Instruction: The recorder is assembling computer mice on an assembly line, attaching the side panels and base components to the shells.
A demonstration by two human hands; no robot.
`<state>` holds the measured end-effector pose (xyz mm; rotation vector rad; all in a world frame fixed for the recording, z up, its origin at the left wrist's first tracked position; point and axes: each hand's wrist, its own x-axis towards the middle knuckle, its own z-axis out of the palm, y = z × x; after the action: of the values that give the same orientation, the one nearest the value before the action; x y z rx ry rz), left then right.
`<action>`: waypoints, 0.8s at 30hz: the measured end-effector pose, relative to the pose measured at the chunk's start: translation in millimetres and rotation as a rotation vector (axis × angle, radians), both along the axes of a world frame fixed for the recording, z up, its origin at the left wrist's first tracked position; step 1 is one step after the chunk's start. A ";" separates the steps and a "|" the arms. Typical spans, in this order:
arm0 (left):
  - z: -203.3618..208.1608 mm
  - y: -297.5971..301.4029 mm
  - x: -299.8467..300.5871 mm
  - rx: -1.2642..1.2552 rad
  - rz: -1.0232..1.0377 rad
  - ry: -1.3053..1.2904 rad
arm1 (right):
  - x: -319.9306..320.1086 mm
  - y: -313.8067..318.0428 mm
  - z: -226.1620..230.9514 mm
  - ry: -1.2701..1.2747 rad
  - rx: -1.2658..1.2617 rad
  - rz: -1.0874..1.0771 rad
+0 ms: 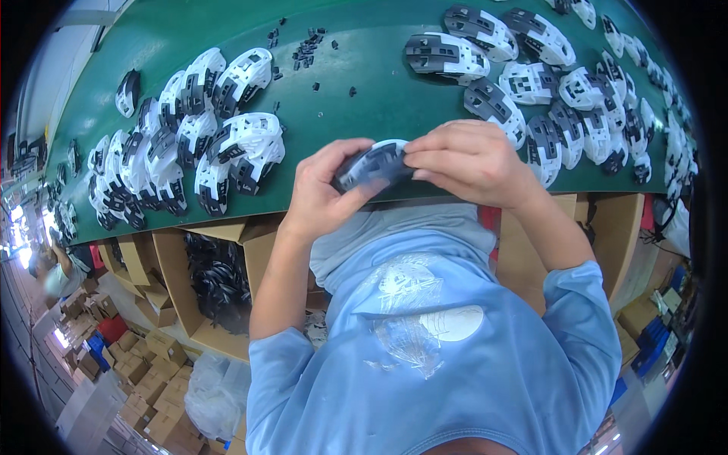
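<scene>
Two hands meet over the near edge of the green bench (364,68), both on one white-and-dark plastic shell (373,164). Left hand (322,189) cups it from below, fingers curled around its left end. Right hand (470,161) covers its right end, fingers pinching the top edge. Shell sits between the hands, above the bench edge. Pile of similar shells (197,136) lies left, another pile (561,91) right. Small dark parts (303,45) scattered at back. Cardboard boxes (220,258) below the bench.
</scene>
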<state>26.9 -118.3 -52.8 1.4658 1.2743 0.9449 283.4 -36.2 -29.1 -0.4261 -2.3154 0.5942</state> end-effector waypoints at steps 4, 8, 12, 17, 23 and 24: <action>-1.9 0.0 1.7 0.165 -0.048 0.188 | -1.4 1.1 13.3 -0.019 0.004 0.003; -6.1 -2.1 6.4 0.297 0.018 0.266 | -0.4 1.3 8.5 -0.018 -0.005 -0.092; -6.0 -1.5 7.1 0.408 -0.001 0.289 | 1.9 1.6 7.0 -0.104 0.021 -0.014; -3.3 0.4 10.0 0.398 -0.052 0.313 | 2.1 -4.3 6.5 -0.194 -0.009 0.007; -5.6 -3.8 17.7 0.524 0.030 0.285 | 1.4 -18.8 2.7 -0.056 -0.114 -0.075; -4.3 -1.8 19.8 0.497 0.015 0.300 | 1.6 -14.0 -2.5 -0.036 -0.132 -0.059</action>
<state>46.7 -120.1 -57.1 2.0474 1.3185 1.1363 285.0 -50.2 -31.6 -0.5699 -2.2971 0.7178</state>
